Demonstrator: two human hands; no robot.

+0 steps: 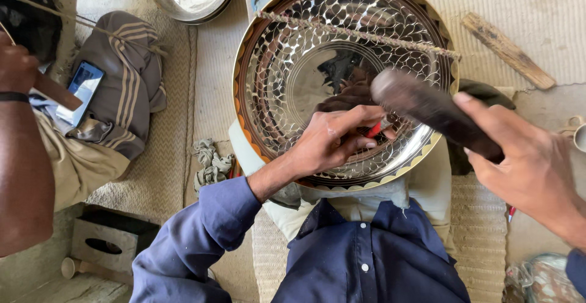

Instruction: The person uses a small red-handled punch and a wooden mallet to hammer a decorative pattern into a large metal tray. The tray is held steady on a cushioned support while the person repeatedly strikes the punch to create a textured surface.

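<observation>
Looking down through the head camera, we see a large engraved metal tray (287,65) filling the upper middle of the view, its polished face covered with a leaf-like pattern and its scalloped rim propped toward us on a pale cloth (427,184) over the lap. Our left hand (332,141) reaches in from seven o'clock, wrist straight, forearm in a blue sleeve (195,242). Its fingers are pinched together around a small red-tipped tool (373,129) set against the tray's lower inner wall at about five o'clock on the dish. Our right hand (525,156) comes in from four o'clock, raised above the rim, fingers clamped on the handle of a dark mallet (427,111), which is blurred. We judge the step in hand to be striking the pattern into the metal; the next blow calls for the tool tip held steady on its mark and the mallet landing squarely on its head. A twisted cord (360,34) crosses the tray near twelve o'clock. At nine o'clock another person's arm (21,175) shows, with a phone (82,86) on striped fabric beside it.
</observation>
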